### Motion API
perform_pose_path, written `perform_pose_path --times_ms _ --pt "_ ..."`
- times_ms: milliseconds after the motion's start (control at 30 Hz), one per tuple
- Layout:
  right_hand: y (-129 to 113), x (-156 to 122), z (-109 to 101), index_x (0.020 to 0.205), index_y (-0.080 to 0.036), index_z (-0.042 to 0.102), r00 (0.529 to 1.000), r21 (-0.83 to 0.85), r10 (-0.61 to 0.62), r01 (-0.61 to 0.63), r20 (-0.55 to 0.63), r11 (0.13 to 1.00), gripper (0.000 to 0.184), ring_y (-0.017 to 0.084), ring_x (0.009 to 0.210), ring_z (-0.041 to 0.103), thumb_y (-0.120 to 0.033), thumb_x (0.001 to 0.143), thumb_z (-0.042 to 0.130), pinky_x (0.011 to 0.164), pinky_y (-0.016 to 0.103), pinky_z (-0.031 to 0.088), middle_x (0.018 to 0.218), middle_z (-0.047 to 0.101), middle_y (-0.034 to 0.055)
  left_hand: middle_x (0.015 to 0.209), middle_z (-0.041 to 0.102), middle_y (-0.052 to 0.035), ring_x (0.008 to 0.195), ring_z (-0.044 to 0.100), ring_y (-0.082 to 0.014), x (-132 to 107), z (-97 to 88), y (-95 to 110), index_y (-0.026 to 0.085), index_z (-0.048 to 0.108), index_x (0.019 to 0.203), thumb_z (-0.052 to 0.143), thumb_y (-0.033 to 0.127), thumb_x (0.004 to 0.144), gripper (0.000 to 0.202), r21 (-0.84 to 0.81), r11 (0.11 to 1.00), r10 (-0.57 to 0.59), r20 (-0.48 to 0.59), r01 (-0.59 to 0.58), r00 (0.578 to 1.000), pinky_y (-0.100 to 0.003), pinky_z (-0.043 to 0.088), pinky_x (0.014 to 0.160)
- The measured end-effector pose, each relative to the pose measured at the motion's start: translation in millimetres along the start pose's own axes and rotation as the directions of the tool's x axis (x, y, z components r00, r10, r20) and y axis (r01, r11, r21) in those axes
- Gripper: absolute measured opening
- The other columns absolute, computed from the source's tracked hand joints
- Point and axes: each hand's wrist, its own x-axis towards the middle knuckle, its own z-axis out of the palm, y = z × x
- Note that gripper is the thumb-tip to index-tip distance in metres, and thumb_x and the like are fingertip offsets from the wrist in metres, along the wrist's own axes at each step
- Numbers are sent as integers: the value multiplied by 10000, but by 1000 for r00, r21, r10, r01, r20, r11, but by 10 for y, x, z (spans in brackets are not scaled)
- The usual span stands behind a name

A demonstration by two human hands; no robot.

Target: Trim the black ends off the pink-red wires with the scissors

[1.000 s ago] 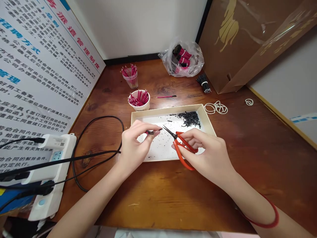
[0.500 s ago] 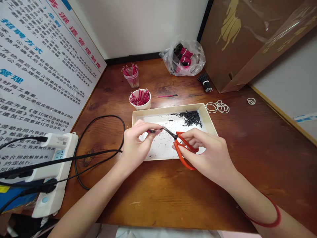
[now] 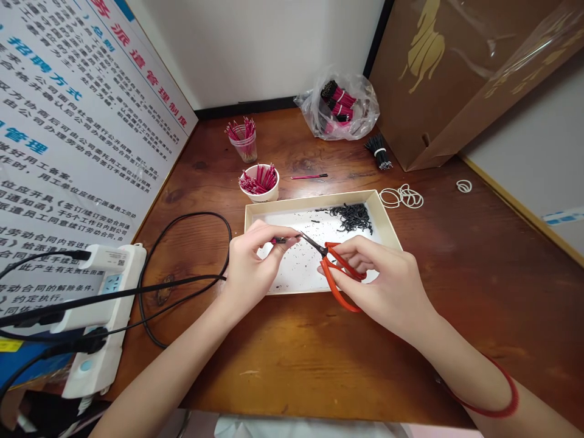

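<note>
My left hand (image 3: 255, 258) pinches a thin red-and-black wire (image 3: 279, 241) between thumb and fingertips; most of the wire is hidden by the hand. In my right hand (image 3: 381, 274) is a pair of scissors (image 3: 325, 249) with orange-red handles and dark, narrow blades. The blade tips meet the wire's end just beyond my left fingertips. Both hands are over a shallow cream box (image 3: 387, 222) with a white bottom. A heap of short black pieces (image 3: 352, 218) lies in its far right corner, with tiny scraps scattered across the bottom.
Behind the box stand a white cup (image 3: 259, 185) and a clear cup (image 3: 244, 143), both with red wires. A single wire (image 3: 309, 177), a plastic bag (image 3: 340, 112) of bundles, a black bundle (image 3: 378, 151) and rubber bands (image 3: 402, 196) lie beyond. A power strip (image 3: 107, 322) with cables is left.
The surroundings sit very slightly further right in the view. My hands, the wire and the scissors keep almost the same position.
</note>
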Motion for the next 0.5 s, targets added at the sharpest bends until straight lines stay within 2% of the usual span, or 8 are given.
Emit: perform_pose_path --times_ms 233,500 --pt "11 -7 1 786 -203 633 1000 33 3 -4 13 999 81 86 496 560 -169 816 699 480 207 506 690 714 -15 789 781 -9 724 636 -156 -8 -1 1 226 781 837 664 80 839 188 14 1000 13 10 -13 1000 -280 507 670" --pt "4 -13 -2 802 -198 622 999 51 -6 8 -37 999 87 83 476 549 -198 814 708 447 204 475 649 680 -21 810 782 -7 759 634 -151 -13 -19 3 217 775 853 650 92 867 177 9 1000 14 26 -14 1000 -269 501 699"
